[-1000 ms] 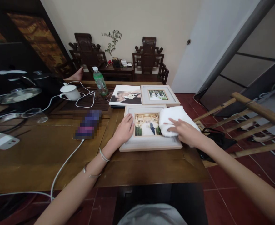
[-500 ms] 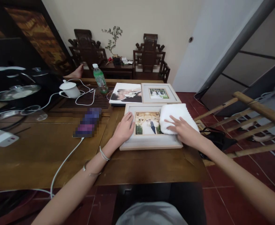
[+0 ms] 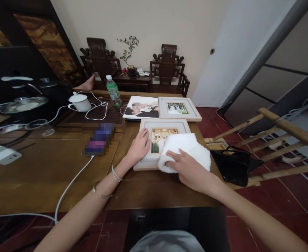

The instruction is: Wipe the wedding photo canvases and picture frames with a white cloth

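A light wooden picture frame (image 3: 144, 123) with a wide pale mat lies flat near the table's front edge, a wedding photo (image 3: 157, 135) in its middle. My left hand (image 3: 139, 146) grips the frame's left side, its fingers together along the edge. Under my right hand (image 3: 189, 168) is a folded white towel (image 3: 185, 143), pressed onto the frame's lower right part. The towel hides that corner and part of the photo. My right fingers are somewhat spread over the cloth, and the thumb is hard to make out.
Behind lie a second picture frame (image 3: 196, 115) and a photo album (image 3: 142, 101). Leftward are a phone (image 3: 98, 140) on a cable, a lidded white cup (image 3: 79, 103), a green-labelled bottle (image 3: 113, 92) and a pot (image 3: 25, 108). A bamboo rack (image 3: 285, 126) and black bag (image 3: 232, 164) stand right.
My right hand and the towel have slid down and left across the frame, covering more of the photo's lower right and baring the upper right. My left hand stays on the left edge.
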`<state>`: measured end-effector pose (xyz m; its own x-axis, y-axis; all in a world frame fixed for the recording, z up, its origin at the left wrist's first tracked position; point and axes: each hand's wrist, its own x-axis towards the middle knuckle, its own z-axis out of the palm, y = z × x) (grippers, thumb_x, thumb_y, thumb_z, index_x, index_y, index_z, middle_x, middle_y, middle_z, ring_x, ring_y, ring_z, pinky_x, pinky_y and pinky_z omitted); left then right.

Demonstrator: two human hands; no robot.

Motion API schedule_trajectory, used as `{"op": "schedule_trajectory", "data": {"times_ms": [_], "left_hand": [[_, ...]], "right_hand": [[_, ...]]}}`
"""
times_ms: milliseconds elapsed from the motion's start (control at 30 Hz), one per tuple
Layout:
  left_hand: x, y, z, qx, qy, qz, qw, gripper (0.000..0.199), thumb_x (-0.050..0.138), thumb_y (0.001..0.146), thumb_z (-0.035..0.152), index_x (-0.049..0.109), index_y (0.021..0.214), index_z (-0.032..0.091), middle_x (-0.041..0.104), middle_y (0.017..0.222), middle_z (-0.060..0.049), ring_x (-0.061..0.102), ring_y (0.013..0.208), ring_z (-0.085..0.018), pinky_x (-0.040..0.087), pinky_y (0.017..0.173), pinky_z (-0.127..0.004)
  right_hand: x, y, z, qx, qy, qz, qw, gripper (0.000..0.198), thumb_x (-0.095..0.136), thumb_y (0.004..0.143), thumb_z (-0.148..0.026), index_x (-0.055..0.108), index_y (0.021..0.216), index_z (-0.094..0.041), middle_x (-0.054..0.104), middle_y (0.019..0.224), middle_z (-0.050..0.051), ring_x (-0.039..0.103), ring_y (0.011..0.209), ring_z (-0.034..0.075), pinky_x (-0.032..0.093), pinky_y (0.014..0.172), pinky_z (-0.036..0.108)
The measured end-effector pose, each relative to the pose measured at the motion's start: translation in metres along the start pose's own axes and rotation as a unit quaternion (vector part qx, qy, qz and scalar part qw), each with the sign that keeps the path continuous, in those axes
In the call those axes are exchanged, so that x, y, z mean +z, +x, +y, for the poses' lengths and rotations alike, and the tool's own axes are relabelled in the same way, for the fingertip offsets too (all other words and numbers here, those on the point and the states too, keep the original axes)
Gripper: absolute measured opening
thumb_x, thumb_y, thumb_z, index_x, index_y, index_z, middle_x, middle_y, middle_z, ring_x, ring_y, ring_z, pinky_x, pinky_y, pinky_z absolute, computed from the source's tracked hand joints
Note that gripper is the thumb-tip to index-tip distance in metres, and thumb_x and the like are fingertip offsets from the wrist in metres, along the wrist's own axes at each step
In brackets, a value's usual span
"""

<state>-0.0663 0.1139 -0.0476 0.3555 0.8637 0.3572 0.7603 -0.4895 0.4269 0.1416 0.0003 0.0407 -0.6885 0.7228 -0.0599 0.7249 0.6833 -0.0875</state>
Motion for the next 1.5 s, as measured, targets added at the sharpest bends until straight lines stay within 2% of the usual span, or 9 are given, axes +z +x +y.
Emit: {"op": "schedule_trajectory", "data": {"times_ms": [200, 500, 633, 867, 1000, 1167, 1300, 1400, 1500], "left_hand": [[-0.001, 0.001, -0.004, 0.011, -0.006, 0.004, 1.000, 0.041, 0.033, 0.092, 0.024, 0.050, 0.127, 0.010, 0.045, 0.140, -0.016, 0.034, 0.135, -0.025, 0.031, 0.111, -0.046], [0.001, 0.000, -0.005, 0.011, 0.006, -0.001, 1.000, 0.041, 0.035, 0.093, 0.025, 0.047, 0.129, 0.011, 0.043, 0.142, -0.016, 0.031, 0.136, -0.026, 0.034, 0.109, -0.048], [0.003, 0.000, -0.004, 0.011, 0.013, -0.002, 1.000, 0.041, 0.034, 0.093, 0.025, 0.047, 0.129, 0.009, 0.042, 0.142, -0.017, 0.031, 0.136, -0.026, 0.035, 0.108, -0.047], [0.001, 0.000, -0.003, 0.011, 0.016, -0.005, 1.000, 0.039, 0.035, 0.092, 0.023, 0.049, 0.127, 0.009, 0.043, 0.141, -0.017, 0.032, 0.136, -0.025, 0.035, 0.108, -0.045], [0.000, 0.001, -0.002, 0.015, 0.011, -0.006, 1.000, 0.041, 0.034, 0.092, 0.022, 0.048, 0.127, 0.008, 0.044, 0.140, -0.018, 0.032, 0.136, -0.026, 0.036, 0.108, -0.045], [0.000, 0.001, -0.002, 0.013, 0.005, -0.006, 1.000, 0.041, 0.035, 0.092, 0.022, 0.048, 0.128, 0.008, 0.044, 0.140, -0.018, 0.032, 0.136, -0.027, 0.035, 0.108, -0.047], [0.001, 0.002, -0.002, 0.010, -0.005, -0.006, 1.000, 0.041, 0.035, 0.092, 0.023, 0.048, 0.128, 0.009, 0.043, 0.141, -0.017, 0.031, 0.136, -0.027, 0.034, 0.109, -0.048], [0.001, 0.001, -0.003, 0.009, -0.007, -0.005, 1.000, 0.041, 0.035, 0.092, 0.024, 0.048, 0.129, 0.010, 0.043, 0.141, -0.016, 0.031, 0.136, -0.027, 0.034, 0.108, -0.049], [0.000, 0.001, -0.003, 0.007, -0.003, -0.009, 1.000, 0.042, 0.035, 0.092, 0.024, 0.048, 0.129, 0.009, 0.043, 0.141, -0.017, 0.031, 0.136, -0.026, 0.034, 0.108, -0.049]], "right_hand": [[0.016, 0.035, -0.016, -0.072, 0.009, 0.041, 0.996, 0.050, 0.039, 0.070, 0.003, 0.058, 0.114, -0.012, 0.048, 0.136, 0.019, 0.038, 0.131, 0.025, 0.029, 0.108, 0.047], [-0.008, -0.052, 0.026, 0.075, 0.013, -0.013, 0.997, 0.061, 0.039, 0.060, 0.005, 0.061, 0.113, -0.014, 0.048, 0.137, 0.017, 0.036, 0.133, 0.026, 0.027, 0.109, 0.051], [-0.017, -0.063, 0.036, 0.102, 0.014, -0.021, 0.994, 0.063, 0.037, 0.058, 0.007, 0.064, 0.110, -0.016, 0.048, 0.138, 0.014, 0.042, 0.129, 0.026, 0.027, 0.110, 0.051], [0.004, -0.011, 0.010, 0.026, 0.019, 0.006, 0.999, 0.062, 0.040, 0.061, 0.005, 0.060, 0.117, -0.014, 0.045, 0.139, 0.017, 0.034, 0.134, 0.027, 0.024, 0.109, 0.055], [0.008, 0.015, 0.003, -0.046, 0.057, 0.020, 0.997, 0.061, 0.039, 0.063, 0.006, 0.060, 0.117, -0.016, 0.045, 0.141, 0.013, 0.036, 0.133, 0.023, 0.024, 0.111, 0.046], [-0.018, 0.028, 0.047, -0.005, 0.082, 0.011, 0.997, 0.069, 0.037, 0.065, 0.007, 0.052, 0.127, -0.022, 0.057, 0.128, 0.008, 0.055, 0.114, 0.022, 0.044, 0.094, 0.036], [-0.041, 0.047, 0.097, 0.116, -0.036, 0.109, 0.987, 0.070, 0.034, 0.070, 0.009, 0.046, 0.133, -0.019, 0.055, 0.129, 0.012, 0.054, 0.113, 0.027, 0.045, 0.092, 0.042], [-0.038, 0.065, 0.119, 0.136, -0.130, 0.171, 0.967, 0.066, 0.032, 0.073, 0.010, 0.049, 0.130, -0.019, 0.042, 0.141, 0.013, 0.042, 0.127, 0.030, 0.037, 0.100, 0.050], [-0.015, 0.077, 0.121, 0.107, -0.176, 0.119, 0.971, 0.063, 0.035, 0.075, 0.010, 0.050, 0.129, -0.020, 0.039, 0.143, 0.014, 0.039, 0.129, 0.031, 0.038, 0.099, 0.050]]}}
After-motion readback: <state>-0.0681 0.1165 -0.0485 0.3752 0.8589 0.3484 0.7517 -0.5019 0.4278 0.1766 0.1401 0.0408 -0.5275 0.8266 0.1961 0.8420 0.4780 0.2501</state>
